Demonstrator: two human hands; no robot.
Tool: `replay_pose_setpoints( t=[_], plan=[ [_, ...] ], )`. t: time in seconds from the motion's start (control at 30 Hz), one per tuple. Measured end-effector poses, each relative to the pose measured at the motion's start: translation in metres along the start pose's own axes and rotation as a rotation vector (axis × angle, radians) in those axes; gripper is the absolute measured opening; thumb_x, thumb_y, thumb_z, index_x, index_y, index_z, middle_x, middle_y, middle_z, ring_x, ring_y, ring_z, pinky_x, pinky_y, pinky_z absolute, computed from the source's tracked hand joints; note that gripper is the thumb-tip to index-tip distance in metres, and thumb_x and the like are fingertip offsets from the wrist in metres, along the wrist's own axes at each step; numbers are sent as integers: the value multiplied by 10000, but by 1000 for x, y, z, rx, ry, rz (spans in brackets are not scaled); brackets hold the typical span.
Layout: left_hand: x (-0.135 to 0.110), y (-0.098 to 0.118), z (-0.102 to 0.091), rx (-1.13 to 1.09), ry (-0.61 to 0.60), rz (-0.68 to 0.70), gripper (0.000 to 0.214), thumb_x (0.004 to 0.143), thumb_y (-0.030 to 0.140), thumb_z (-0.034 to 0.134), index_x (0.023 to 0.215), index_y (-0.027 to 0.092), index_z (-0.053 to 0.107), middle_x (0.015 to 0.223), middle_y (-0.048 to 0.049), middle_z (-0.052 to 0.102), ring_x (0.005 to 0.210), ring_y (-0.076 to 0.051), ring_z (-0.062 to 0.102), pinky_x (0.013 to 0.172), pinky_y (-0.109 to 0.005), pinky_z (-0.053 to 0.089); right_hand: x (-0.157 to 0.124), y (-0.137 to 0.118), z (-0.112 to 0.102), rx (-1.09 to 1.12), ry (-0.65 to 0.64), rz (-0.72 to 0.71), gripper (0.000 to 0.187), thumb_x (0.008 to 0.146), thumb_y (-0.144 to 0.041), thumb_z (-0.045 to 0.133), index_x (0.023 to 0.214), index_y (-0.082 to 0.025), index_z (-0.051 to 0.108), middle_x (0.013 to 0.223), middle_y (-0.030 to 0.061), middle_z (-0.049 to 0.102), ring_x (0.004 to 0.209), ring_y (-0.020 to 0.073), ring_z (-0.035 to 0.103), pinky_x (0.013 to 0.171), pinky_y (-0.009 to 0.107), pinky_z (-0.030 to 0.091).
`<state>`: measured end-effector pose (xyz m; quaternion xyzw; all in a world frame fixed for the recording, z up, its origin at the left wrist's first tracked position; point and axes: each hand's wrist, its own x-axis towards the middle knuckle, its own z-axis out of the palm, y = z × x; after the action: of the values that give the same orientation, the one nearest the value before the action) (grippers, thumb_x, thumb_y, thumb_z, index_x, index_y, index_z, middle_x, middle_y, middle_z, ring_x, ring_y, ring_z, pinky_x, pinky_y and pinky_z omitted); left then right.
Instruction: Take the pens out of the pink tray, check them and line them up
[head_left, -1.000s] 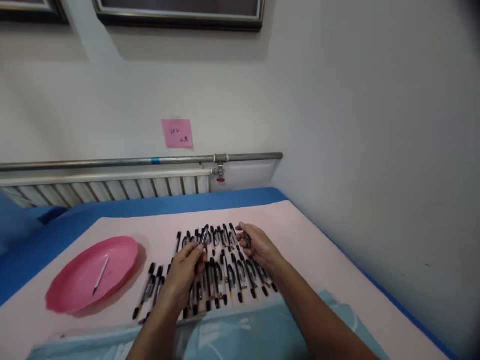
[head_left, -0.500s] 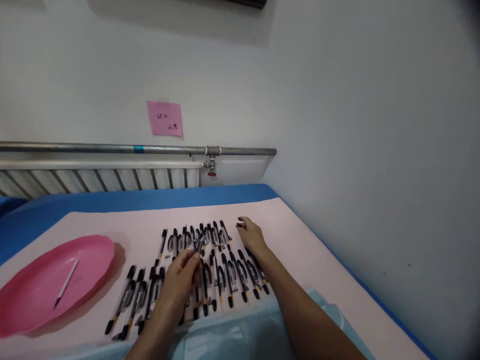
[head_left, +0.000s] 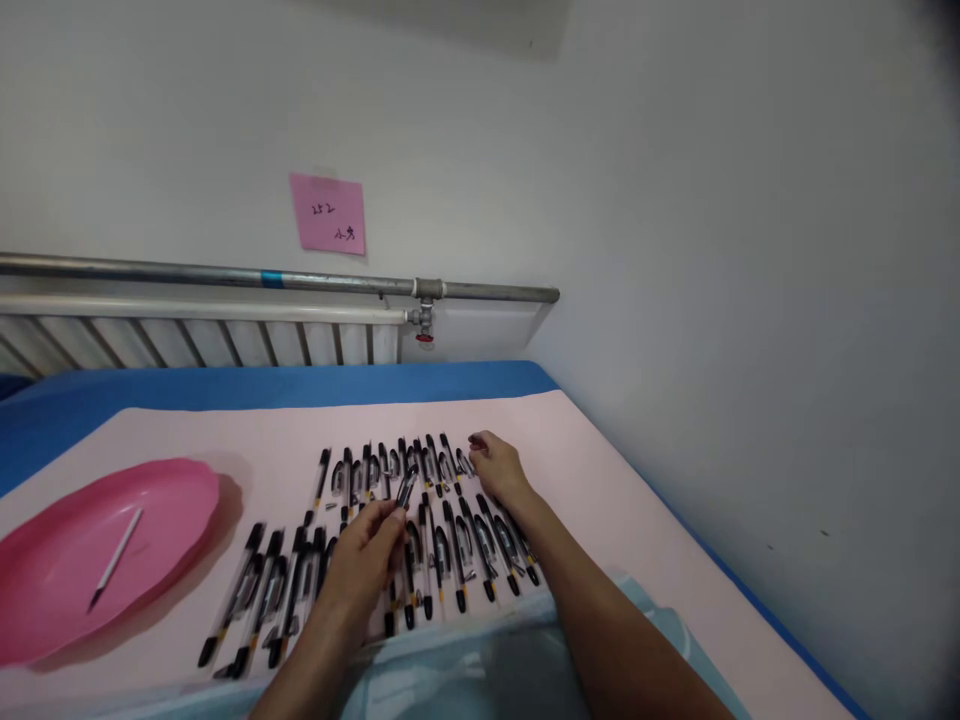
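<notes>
My left hand [head_left: 367, 550] is closed in a pinch around a clear-and-black pen cap [head_left: 407, 485], raised over the rows of pens. My right hand [head_left: 501, 468] is at the right end of the back row, fingers curled together. Whether anything is inside them is too small to make out. Just left of its fingertips lies a small dark cap [head_left: 463, 462]. Black-ended clear gel pens [head_left: 450, 535] lie side by side in a front and a back row, with loose caps and small tips between them. My left hand and forearm hide part of the front row.
To the left stands a pink oval basin [head_left: 172, 500] with a thin white refill [head_left: 116, 560] in it. A pale pink sheet [head_left: 585, 500] covers the blue surface. Light blue cloth [head_left: 450, 680] lies at the near edge. A wall borders the right; radiator pipes [head_left: 337, 305] run behind.
My right hand has shifted slightly left to the end of the back row; a dark piece seen in its fingers now shows less. My left hand keeps the cap. The view has tilted slightly.
</notes>
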<state>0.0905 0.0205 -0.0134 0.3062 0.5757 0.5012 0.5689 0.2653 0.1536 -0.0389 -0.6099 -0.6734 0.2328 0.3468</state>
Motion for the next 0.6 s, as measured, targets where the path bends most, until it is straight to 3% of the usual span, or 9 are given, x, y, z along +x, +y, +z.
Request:
replay_pose_setpoints(
  t=[0.13,0.23,0.3,0.33,0.47,0.6],
  plan=[
    [-3,0,-1,-60,-86,-2,299,651,448,582,738,179,484,573,56,487,393,-34,341,338,-144,207,-14,-25,-11,145,22,-33,189,720,-221,482,836,-186,627,849,39,633,806,155,569,755,283,429],
    [-6,-1,1,-62,-132,20,302,663,447,584,754,175,490,581,57,479,380,-25,320,331,-143,191,-37,-55,-15,460,-284,16,297,778,-396,435,846,-168,611,755,33,613,626,128,551,571,252,433],
    [-7,-2,3,-47,-153,38,318,670,458,580,789,174,502,566,64,464,370,-23,306,331,-143,190,-54,-73,-11,582,-452,46,358,780,-457,426,877,-159,598,718,26,595,597,120,532,543,242,415],
    [-8,-2,5,-44,-161,47,327,674,462,574,818,175,510,555,69,453,368,-25,305,334,-146,200,-62,-79,-8,575,-475,58,347,770,-464,444,835,-159,596,700,15,583,590,114,516,543,237,403],
    [-12,-3,9,-24,-157,71,412,694,456,550,1004,186,537,525,75,438,379,-48,337,361,-167,260,-83,-91,5,479,-302,137,282,743,-421,486,617,-169,495,593,-25,485,606,115,458,570,232,365],
    [-13,-3,13,35,-121,132,427,670,433,575,1005,169,599,548,26,520,451,-100,440,409,-204,325,-92,-93,5,533,-182,155,263,769,-382,429,596,-186,454,585,-30,471,608,121,443,594,236,363]
  ],
)
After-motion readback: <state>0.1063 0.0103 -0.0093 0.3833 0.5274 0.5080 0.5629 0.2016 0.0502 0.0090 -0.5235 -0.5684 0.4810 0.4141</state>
